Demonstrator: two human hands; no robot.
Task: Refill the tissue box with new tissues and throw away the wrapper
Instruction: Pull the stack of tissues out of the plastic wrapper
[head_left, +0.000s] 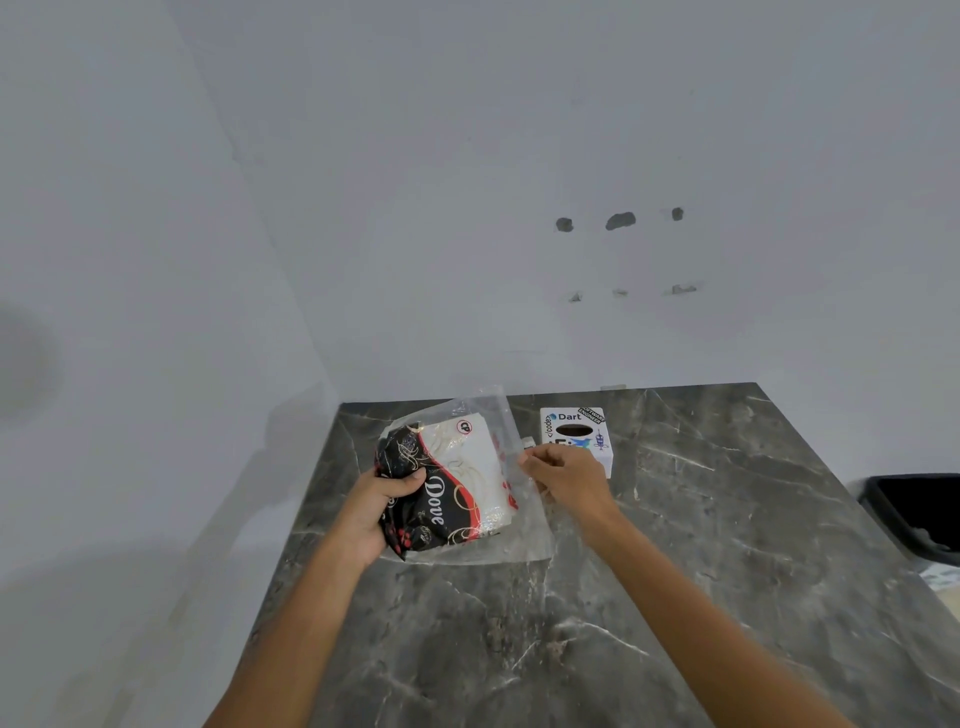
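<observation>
A pack of tissues (462, 467) in a plastic wrapper printed black, red and white is held just above the dark marble table (675, 545). My left hand (379, 504) grips the pack's black left end. My right hand (566, 478) pinches the clear open flap of the wrapper (506, 431) at the pack's right side. Behind my right hand stands a white cube tissue box (574, 428) with stickers and an oval opening on top; its front lower part is hidden by the hand.
A black bin (919, 514) sits off the table's right edge. White walls meet in a corner behind the table's far left. The table surface stretches wide toward me.
</observation>
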